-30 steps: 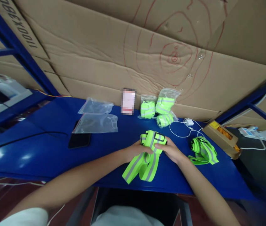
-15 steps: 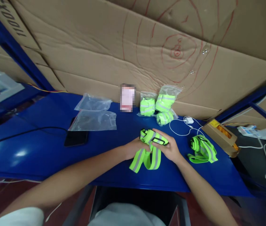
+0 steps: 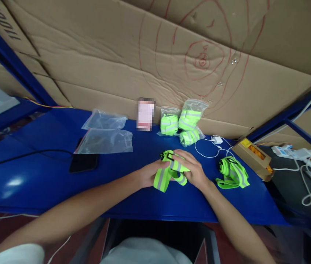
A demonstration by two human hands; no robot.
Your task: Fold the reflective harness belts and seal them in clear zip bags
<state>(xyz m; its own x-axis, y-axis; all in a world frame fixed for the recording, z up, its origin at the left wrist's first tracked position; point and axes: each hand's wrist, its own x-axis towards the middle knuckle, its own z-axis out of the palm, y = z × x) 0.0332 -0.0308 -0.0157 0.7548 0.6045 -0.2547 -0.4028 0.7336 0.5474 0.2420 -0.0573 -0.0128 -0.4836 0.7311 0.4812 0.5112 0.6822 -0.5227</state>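
Both hands work a neon-yellow reflective strap (image 3: 168, 172) on the blue table (image 3: 48, 176). My left hand (image 3: 147, 175) grips its left side, fingers curled around the fabric. My right hand (image 3: 190, 169) lies over the top of the bundle, fingers pressing it down and closing on it. A short loop of strap with grey stripes hangs out toward me between the hands. A second loose strap (image 3: 231, 173) lies just right of my right hand.
Three bagged straps (image 3: 184, 123) sit at the back by the cardboard wall. Two empty clear bags (image 3: 104, 141) and a black phone (image 3: 84, 163) lie to the left. A white charger and cable (image 3: 216, 141), a small cardboard box (image 3: 251, 157) are at the right.
The hanging tail of the strap has shrunk as my hands gathered it into a tighter bundle. My right hand moved over the top of it.
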